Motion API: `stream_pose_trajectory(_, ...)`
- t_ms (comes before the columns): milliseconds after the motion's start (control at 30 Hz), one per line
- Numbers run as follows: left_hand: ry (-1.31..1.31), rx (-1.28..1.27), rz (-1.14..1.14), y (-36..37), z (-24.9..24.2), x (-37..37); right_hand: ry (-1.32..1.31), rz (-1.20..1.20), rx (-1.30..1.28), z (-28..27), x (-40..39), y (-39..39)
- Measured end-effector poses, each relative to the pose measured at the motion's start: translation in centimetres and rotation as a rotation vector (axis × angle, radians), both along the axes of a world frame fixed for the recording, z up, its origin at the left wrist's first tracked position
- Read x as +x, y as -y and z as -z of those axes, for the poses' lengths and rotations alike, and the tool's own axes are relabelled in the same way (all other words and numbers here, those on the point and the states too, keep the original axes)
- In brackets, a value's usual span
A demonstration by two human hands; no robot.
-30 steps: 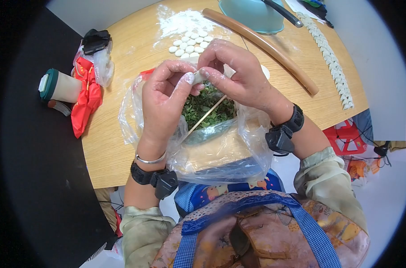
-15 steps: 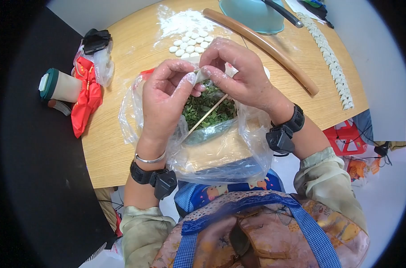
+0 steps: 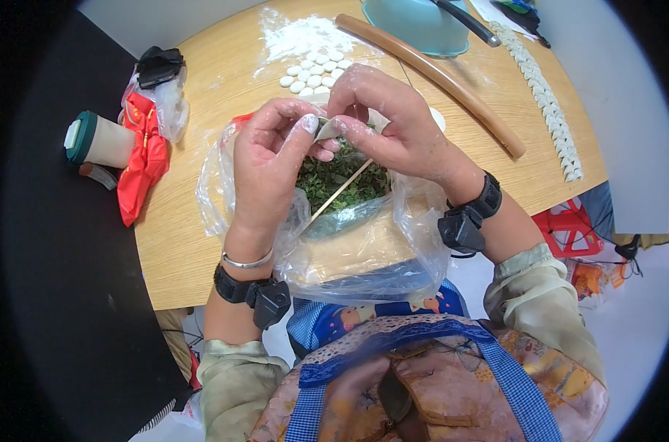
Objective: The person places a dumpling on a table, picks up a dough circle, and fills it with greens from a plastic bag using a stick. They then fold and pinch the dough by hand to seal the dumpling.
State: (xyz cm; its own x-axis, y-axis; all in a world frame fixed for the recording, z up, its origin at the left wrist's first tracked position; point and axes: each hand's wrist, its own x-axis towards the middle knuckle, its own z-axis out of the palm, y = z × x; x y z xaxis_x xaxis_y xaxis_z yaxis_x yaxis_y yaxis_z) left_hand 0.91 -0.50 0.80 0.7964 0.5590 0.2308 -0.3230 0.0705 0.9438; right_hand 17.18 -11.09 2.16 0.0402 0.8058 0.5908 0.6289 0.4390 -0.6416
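Observation:
My left hand (image 3: pixel 269 163) and my right hand (image 3: pixel 390 124) meet above a clear plastic bag (image 3: pixel 364 250) and pinch the same small dumpling (image 3: pixel 325 130) between floury fingertips. Its pale dough edge shows between the two thumbs. Under the hands sits chopped green filling (image 3: pixel 339 183) with a thin wooden stick (image 3: pixel 333 195) lying in it. Both wrists carry black bands; the left also has a silver bangle.
Several small round dough pieces (image 3: pixel 314 72) lie beside spilled flour (image 3: pixel 299 34) on the wooden table (image 3: pixel 202 169). A long rolling pin (image 3: pixel 437 77), a teal bowl (image 3: pixel 415 22), and a row of finished dumplings (image 3: pixel 546 103) stand farther right. A lidded cup (image 3: pixel 99 141) and a red bag (image 3: pixel 143 158) are left.
The fingers have shifted slightly along the dumpling's edge, and the dough now looks more folded. Both hands stay in the same place above the bag.

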Motion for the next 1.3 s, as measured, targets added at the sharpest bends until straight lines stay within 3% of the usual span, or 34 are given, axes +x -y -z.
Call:
stream_pose_trajectory(567,-0.036,-0.256,0.138,-0.53,0.20,-0.08,0.039,-0.032,0.033,-0.04,0.24,-0.04)
stream_pose_trajectory(933,0.012,-0.032,0.044,0.06,-0.13,0.05,-0.005,0.022,0.083,0.03,-0.02,-0.16)
stream_pose_trajectory(1300,-0.043,0.006,0.010,0.02,-0.08,0.05,0.038,-0.016,0.044,-0.02,0.23,-0.04)
